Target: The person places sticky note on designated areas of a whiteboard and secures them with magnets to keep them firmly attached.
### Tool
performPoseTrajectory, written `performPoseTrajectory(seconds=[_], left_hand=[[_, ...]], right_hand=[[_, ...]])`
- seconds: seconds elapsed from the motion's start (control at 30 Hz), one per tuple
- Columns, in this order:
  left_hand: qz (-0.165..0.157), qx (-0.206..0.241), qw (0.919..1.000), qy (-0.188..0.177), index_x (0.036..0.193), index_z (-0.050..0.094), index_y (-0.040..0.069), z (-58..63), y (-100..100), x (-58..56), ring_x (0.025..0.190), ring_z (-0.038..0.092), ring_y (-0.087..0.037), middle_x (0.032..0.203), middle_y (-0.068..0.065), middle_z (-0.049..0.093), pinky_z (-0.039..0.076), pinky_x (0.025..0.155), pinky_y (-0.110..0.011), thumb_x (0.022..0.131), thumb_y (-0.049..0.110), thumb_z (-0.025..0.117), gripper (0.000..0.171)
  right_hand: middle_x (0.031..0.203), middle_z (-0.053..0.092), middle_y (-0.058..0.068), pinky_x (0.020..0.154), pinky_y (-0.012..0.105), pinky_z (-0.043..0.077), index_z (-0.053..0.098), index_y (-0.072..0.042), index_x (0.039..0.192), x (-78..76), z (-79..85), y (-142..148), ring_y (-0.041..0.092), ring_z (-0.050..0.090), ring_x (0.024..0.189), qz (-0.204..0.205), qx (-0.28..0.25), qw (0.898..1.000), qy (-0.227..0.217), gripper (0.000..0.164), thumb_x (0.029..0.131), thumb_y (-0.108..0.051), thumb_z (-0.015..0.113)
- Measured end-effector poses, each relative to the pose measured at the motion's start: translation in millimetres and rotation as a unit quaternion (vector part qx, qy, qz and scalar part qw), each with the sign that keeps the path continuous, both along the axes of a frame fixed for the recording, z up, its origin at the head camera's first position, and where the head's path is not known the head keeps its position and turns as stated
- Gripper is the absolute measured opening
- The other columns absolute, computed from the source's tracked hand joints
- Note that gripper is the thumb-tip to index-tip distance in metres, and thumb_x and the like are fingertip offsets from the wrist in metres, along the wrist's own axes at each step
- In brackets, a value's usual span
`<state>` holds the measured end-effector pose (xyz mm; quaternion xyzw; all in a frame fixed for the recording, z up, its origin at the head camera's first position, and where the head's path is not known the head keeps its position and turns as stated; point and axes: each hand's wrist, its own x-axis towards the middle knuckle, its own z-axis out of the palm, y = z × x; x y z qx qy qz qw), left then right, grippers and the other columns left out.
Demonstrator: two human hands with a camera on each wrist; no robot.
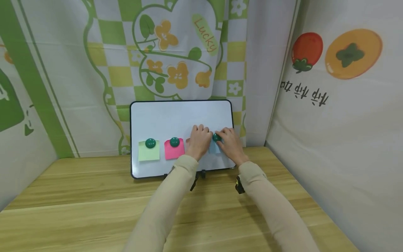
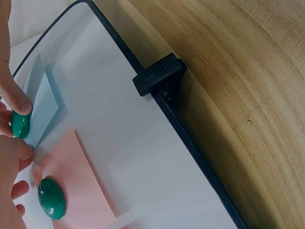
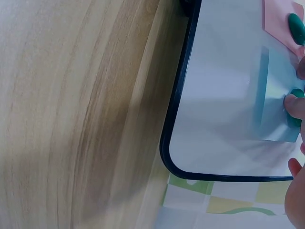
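Note:
On a black-framed whiteboard (image 1: 182, 115), a light blue sticky note (image 3: 279, 112) lies at the right, its lower edge standing off the surface. My right hand (image 1: 231, 143) pinches a round green magnet (image 2: 20, 125) between thumb and fingers over that note. Close beside it, my left hand (image 1: 200, 141) has its fingers curled and its fingertips at the blue note's upper left corner, seemingly pinching it. Behind the left hand, mostly hidden in the head view, is a salmon note (image 2: 78, 179) under another green magnet (image 2: 51, 199).
Further left on the board, a pale green note (image 1: 149, 154) and a bright pink note (image 1: 174, 152) each bear a green magnet. Black stand clips (image 2: 159, 75) hold the board's lower edge on the wooden table (image 1: 88, 199). Patterned curtains (image 1: 110, 52) hang behind.

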<state>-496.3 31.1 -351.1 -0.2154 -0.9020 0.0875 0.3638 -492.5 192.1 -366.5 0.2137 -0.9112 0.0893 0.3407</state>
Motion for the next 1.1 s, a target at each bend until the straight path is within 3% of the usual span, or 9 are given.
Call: performPoseTrajectory(seconds=[0.33, 0.87, 1.1], left_hand=[[0.003, -0.002, 1.0000, 0.009, 0.107, 0.075, 0.018, 1.8, -2.4, 2.0, 0.094, 0.061, -0.020, 0.103, 0.000, 0.073, 0.047, 0.085, -0.037, 0.096, 0.019, 0.064, 0.016], [-0.004, 0.012, 0.9996, 0.023, 0.103, 0.077, 0.020, -1.9, -7.2, -0.8, 0.092, 0.061, -0.020, 0.099, 0.000, 0.072, 0.047, 0.083, -0.037, 0.096, 0.019, 0.065, 0.014], [-0.008, 0.013, 0.9998, 0.014, 0.105, 0.076, 0.017, 2.0, -6.9, 2.3, 0.093, 0.060, -0.022, 0.102, -0.001, 0.069, 0.047, 0.084, -0.039, 0.097, 0.020, 0.063, 0.015]], right_hand=[[0.116, 0.065, 0.011, 0.101, 0.043, 0.044, 0.068, -0.008, 0.124, 0.8, -2.2, -2.0, 0.030, 0.057, 0.111, 0.005, -0.012, 1.000, 0.026, 0.041, 0.086, -0.018, 0.078], [0.118, 0.064, 0.010, 0.100, 0.047, 0.045, 0.068, -0.010, 0.125, 0.9, -4.7, -4.0, 0.031, 0.056, 0.114, -0.002, -0.018, 1.000, 0.022, 0.041, 0.086, -0.020, 0.078], [0.120, 0.063, 0.011, 0.102, 0.045, 0.044, 0.067, -0.009, 0.127, -0.2, -5.1, -0.7, 0.031, 0.055, 0.115, -0.012, -0.011, 1.000, 0.004, 0.043, 0.087, -0.021, 0.077]])
